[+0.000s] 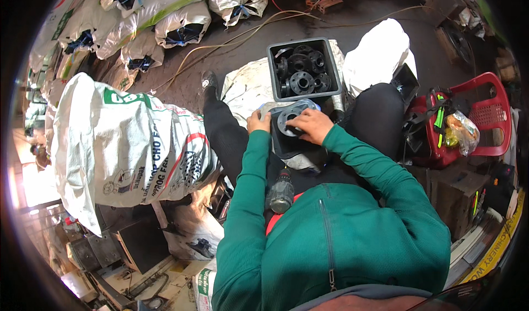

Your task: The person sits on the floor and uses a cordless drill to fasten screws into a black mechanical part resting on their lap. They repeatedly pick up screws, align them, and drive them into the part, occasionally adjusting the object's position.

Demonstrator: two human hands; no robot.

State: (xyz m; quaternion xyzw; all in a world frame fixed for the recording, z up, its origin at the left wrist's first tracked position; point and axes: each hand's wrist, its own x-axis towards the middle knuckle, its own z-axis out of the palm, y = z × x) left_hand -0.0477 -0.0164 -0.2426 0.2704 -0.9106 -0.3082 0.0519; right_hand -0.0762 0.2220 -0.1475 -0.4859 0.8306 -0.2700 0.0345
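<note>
A grey round flange with bolt holes rests tilted over a small black box between my legs. My right hand has its thumb and fingertips closed on the flange's right side. At the box's left edge is my left hand, fingers bent together; whatever lies under them is hidden. Just beyond stands a grey bin filled with several dark flanges. A clear bottle-like object with a dark top lies by my lap.
A big white printed sack stands on my left. Stacked sacks fill the far left. A red plastic chair on the right carries tools and a plastic bag. A white sack sits right of the bin; a hose crosses the floor.
</note>
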